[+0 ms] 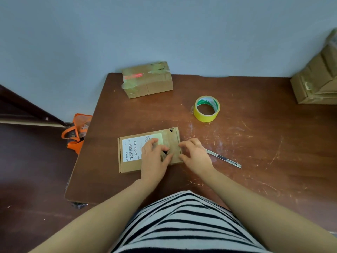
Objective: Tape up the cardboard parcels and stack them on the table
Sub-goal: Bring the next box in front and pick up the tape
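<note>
We see matt brown cardboard in the flat parcel (149, 152), a glossy yellow plastic tape roll (207, 109), and a scratched wood-look bench (255, 143).

The left hand (155, 157) covers the middle of the flat parcel (127, 165) and the right part of its label (133, 148). A small dark patch shows between its thumb and fingers, too small to identify, and whether the hand pinches anything is unclear. Whether the right hand (195, 156) grips the parcel's right edge or only touches it is also unclear, and its wrist hides the cutter's (224, 158) near end. The label's fine print is too small to read. The red print on the far parcel (147, 79) is blurred. The parcel stack (317, 79) is cut off by the right edge. The table (255, 143) hides part of the orange bag (76, 132).
</note>
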